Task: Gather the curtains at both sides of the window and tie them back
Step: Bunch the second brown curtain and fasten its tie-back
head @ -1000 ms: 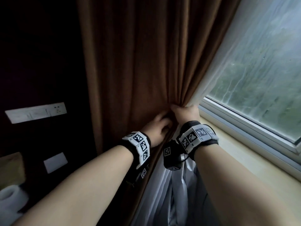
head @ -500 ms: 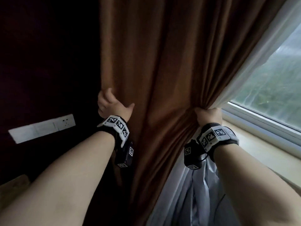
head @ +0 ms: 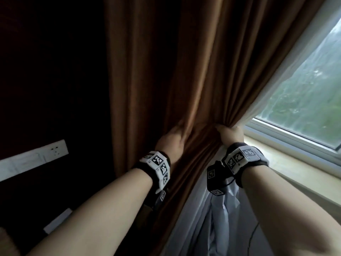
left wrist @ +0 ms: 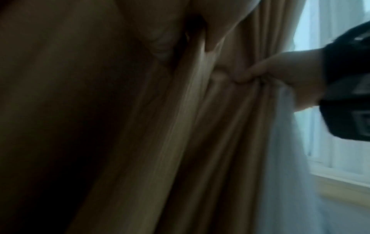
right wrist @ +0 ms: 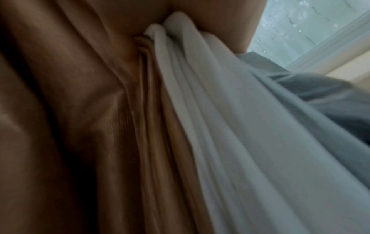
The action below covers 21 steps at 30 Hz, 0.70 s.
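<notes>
Two hands work here: my left hand bunches the brown curtain, my right hand pinches its window-side edge with the sheer, fingers curled tight, readying a tie-back.

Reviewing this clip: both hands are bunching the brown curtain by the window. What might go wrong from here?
1. The right hand grips brown curtain and white sheer together; some folds may slip loose if it shifts.
2. The left hand holds only a few folds, so fabric toward the wall may stay ungathered.
3. No tie-back shows in any view; freeing a hand to fetch one could let the bundle spread.
</notes>
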Motion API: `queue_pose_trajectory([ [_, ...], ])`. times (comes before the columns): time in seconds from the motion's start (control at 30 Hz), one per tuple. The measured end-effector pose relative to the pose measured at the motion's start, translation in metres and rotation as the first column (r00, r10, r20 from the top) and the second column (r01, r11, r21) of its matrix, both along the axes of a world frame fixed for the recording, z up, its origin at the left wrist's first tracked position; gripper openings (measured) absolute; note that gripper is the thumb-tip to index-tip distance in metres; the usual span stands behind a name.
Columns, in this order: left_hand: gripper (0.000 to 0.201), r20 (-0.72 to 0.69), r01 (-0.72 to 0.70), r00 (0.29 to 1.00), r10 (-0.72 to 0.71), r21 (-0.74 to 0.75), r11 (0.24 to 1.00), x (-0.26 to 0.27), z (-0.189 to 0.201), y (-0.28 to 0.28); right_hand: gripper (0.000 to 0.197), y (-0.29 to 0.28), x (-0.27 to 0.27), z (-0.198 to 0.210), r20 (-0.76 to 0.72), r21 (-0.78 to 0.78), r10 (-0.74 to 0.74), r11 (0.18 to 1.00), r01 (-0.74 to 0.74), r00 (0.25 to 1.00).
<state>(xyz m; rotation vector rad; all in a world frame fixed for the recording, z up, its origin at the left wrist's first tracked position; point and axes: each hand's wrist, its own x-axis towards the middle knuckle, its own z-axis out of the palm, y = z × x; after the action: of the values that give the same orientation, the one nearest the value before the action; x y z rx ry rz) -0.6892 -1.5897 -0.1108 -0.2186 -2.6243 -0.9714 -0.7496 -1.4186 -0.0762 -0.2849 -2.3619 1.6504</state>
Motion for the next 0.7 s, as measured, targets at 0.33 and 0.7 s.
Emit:
queue_pose_trajectory([
  [0.33, 0.086, 0.258, 0.283, 0.926, -0.277, 0.012, 0.959, 0.004, -0.014, 0.051, 0.062, 0.013, 0.037, 0.006, -0.038, -0.34, 0.43, 0.844, -0.416, 0.902],
  [0.7, 0.066, 0.283, 0.5, 0.856, -0.433, -0.241, 0.832, -0.008, -0.026, 0.045, 0.05, 0.003, 0.016, 0.001, 0.043, 0.178, -0.06, 0.983, 0.051, 0.997],
])
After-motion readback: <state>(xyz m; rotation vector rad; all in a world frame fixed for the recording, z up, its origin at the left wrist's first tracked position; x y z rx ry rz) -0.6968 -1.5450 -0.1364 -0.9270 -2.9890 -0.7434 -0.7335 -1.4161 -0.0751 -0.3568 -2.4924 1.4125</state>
